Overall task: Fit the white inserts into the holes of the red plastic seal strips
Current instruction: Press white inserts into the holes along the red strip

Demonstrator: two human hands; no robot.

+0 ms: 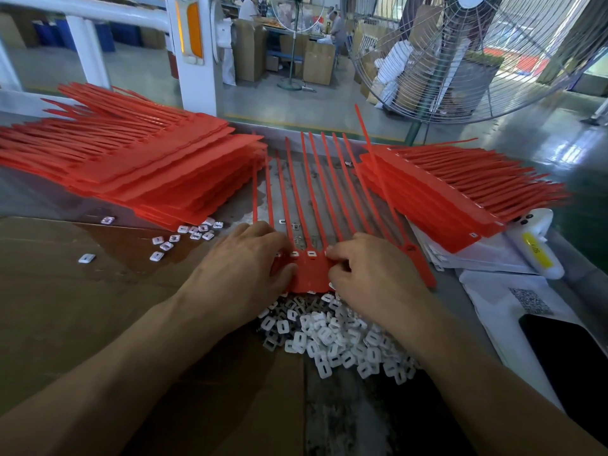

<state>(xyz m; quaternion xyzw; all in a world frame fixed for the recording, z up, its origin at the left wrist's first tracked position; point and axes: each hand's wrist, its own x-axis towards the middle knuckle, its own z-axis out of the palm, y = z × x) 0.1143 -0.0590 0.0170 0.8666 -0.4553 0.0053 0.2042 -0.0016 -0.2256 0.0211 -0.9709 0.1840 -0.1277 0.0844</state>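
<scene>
- Pinning the red seal strip sheet (311, 269) flat on the desk (329, 422), the left hand (243, 268) spreads its fingers loose over the left edge.
- Right hand (371, 274) curls onto the sheet's holes, pinching fingers (332, 253) likely seating an insert; contents hidden.
- White inserts (329, 337) heaped just below, within easy reach.
- Stacks (131, 166) flank both sides.

Head camera looks forward and down, close over the worktable (329, 422).
</scene>
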